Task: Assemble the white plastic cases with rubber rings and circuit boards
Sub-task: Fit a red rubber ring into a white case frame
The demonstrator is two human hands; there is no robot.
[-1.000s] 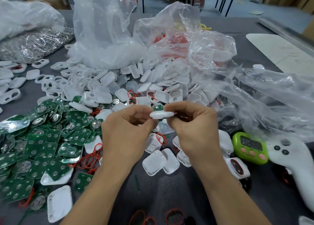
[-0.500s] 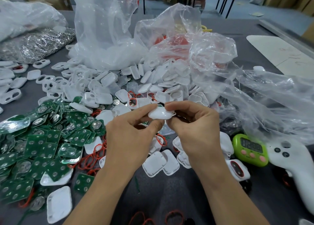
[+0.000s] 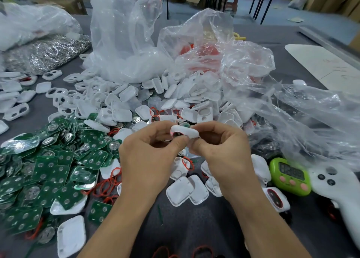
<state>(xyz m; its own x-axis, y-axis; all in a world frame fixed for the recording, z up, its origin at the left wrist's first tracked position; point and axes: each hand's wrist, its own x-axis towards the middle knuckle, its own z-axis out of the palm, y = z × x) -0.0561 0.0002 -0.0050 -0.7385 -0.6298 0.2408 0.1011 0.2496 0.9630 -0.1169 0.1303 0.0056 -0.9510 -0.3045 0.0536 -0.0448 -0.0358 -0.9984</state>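
Holding one small white case up in the air, you have it pinched from both sides. Your left hand has its fingers curled, and its thumb and first finger squeeze the left end of the case. Your right hand is curled too, and its thumb and fingers squeeze the right end. Your two thumbs sit close together just below the case. The case is tipped toward you, so a dark round spot with a red edge shows on the side that faces you. It hangs above the grey table, in the middle, in front of a big pile of white cases. Under your hands lie two white case halves side by side, touching each other. To your left is a wide heap of green boards with little silver dots on them. Loose red rubber rings lie at the near edge of that heap, beside your left wrist. Behind the white pile stand crinkly clear bags, and one of them has red things inside. Far left sits a bag of shiny silver bits. To your right are a green timer with pink buttons and a white controller, just beside each other. One closed case with a red ring lies near the timer.
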